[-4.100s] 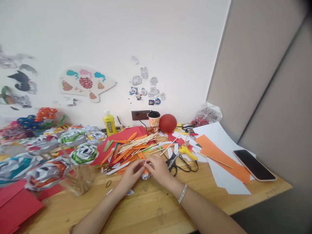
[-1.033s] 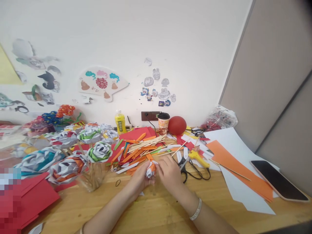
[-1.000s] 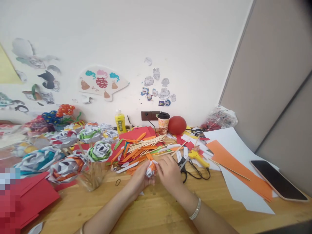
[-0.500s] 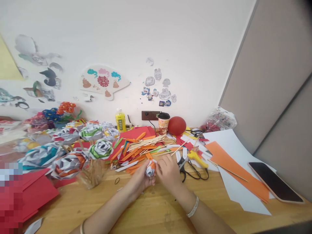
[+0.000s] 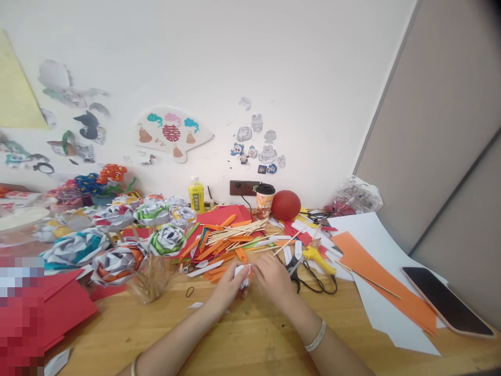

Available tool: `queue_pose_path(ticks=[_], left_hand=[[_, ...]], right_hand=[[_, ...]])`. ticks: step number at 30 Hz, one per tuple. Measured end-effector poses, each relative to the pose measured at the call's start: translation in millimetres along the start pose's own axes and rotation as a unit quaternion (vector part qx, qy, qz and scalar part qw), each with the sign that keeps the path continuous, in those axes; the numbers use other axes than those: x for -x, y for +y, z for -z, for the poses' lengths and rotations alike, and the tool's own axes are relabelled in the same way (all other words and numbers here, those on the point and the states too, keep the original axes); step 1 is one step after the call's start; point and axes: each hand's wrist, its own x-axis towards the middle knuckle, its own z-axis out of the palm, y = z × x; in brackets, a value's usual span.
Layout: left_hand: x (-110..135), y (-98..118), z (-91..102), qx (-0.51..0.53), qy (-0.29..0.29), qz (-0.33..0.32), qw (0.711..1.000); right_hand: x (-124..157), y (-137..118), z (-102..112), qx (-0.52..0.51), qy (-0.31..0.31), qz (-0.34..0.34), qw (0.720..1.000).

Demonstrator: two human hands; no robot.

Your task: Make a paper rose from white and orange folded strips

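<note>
Between my two hands is a small folded-paper flower [image 5: 246, 278], white with orange. My left hand [image 5: 230, 284] is wrapped round it from the left, hiding part of it. The fingers of my right hand [image 5: 275, 278] are closed in a pinch at its upper right edge. Just beyond my hands lie folded orange paper strips [image 5: 241, 255] and a heap of thin wooden sticks [image 5: 235, 233]. Black-handled scissors [image 5: 293, 267] rest right of my right hand, beside a yellow glue gun [image 5: 319, 259] with a black cord.
Large finished paper flowers [image 5: 119, 262] stand at left, by a clear cup of sticks [image 5: 149, 282]. Red paper [image 5: 72, 305] lies at front left. Behind are a yellow-labelled bottle [image 5: 196, 196], a lidded paper cup [image 5: 265, 202] and a red balloon [image 5: 286, 204]. A phone [image 5: 446, 300] lies at right.
The paper flower has turned in my left hand, and its face now points more to the right. My right fingers still pinch its edge. The view has shifted slightly.
</note>
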Motion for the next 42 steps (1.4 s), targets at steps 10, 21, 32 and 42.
queue_pose_path(ticks=[10,21,32,42], left_hand=[[5,7,5.2,-0.179,0.034,-0.106,0.978],[0,15,11.2,-0.092,-0.018,-0.128,0.987],[-12,3,25.9,-0.226,-0.071,-0.106,0.966],[-7,16,15.9,-0.305,-0.064,-0.147,0.939]], right_hand=[[1,4,1,0.099,-0.009,0.09,0.991],[-2,14,9,-0.212,0.005,-0.074,0.974],[1,14,-1,-0.177,-0.129,-0.078,0.973],[-6,19,13,-0.077,-0.172,0.027,0.982]])
